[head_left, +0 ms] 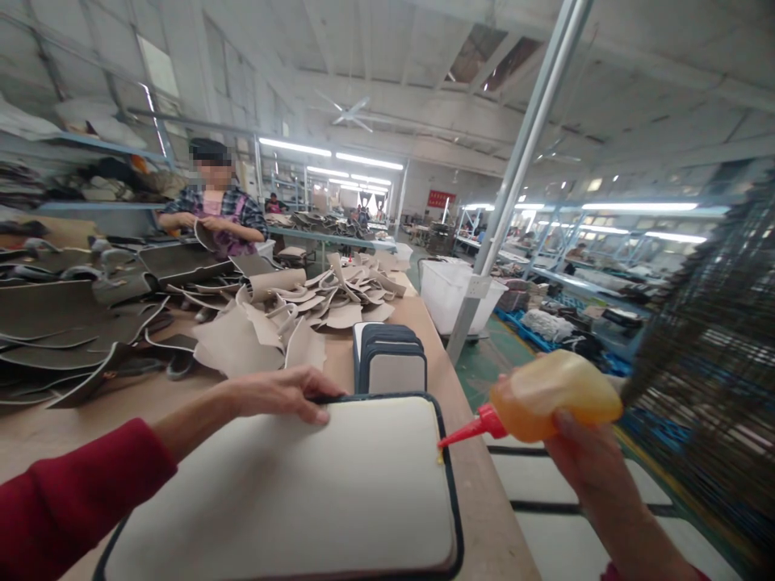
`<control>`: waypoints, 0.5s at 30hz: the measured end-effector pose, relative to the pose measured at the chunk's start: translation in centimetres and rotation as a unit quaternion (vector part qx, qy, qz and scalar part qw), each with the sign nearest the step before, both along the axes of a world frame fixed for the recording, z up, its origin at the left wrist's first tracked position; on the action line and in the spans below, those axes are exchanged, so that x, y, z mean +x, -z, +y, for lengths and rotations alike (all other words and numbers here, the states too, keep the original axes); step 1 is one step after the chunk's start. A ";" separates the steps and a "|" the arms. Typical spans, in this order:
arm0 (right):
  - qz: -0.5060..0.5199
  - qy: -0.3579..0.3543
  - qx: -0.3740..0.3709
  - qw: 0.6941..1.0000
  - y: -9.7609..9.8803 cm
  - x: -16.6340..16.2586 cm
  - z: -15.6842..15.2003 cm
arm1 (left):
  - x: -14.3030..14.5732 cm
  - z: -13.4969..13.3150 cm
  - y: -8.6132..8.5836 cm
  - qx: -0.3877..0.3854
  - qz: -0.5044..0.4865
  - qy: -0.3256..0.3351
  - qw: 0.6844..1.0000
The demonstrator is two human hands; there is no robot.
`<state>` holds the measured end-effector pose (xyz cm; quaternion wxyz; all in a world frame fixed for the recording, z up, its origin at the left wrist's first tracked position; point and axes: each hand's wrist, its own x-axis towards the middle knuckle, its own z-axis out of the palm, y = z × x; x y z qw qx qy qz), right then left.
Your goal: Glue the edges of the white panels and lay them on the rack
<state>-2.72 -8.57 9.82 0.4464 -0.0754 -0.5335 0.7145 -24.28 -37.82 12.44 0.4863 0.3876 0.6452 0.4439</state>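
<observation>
A large pale panel point(315, 492) with rounded corners and a dark edge band lies in front of me on the table. My left hand point(296, 394) grips its far edge, thumb on the pale face and fingers over the dark rim. In my right hand point(584, 452) is a squeeze bottle point(554, 395) of amber liquid, probably glue, tilted with its red nozzle point(469, 428) pointing left. The nozzle tip meets the panel's right border, where a small yellow bead point(440, 457) shows. A thin yellow line runs along the far border near the corner.
Smaller dark-edged panels point(396, 373) stand stacked beyond mine. Loose beige pieces point(339, 290) and dark curved sheets point(54, 315) cover the table behind. Across it stands a co-worker point(215, 206). A metal post point(514, 177), white bin point(451, 290) and more pale panels point(533, 476) are to the right.
</observation>
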 end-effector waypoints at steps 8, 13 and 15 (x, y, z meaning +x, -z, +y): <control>-0.033 -0.056 0.086 0.994 -0.8 0.5 -0.5 | -1.7 -0.3 0.4 0.020 -0.002 0.105 0.994; -0.021 -0.064 0.102 0.992 -1.2 0.5 -1.0 | -1.8 -0.5 0.5 0.016 -0.004 0.101 0.995; -0.030 -0.077 0.099 0.992 -1.1 0.7 -1.1 | -1.7 -0.6 0.6 0.013 -0.005 0.097 0.995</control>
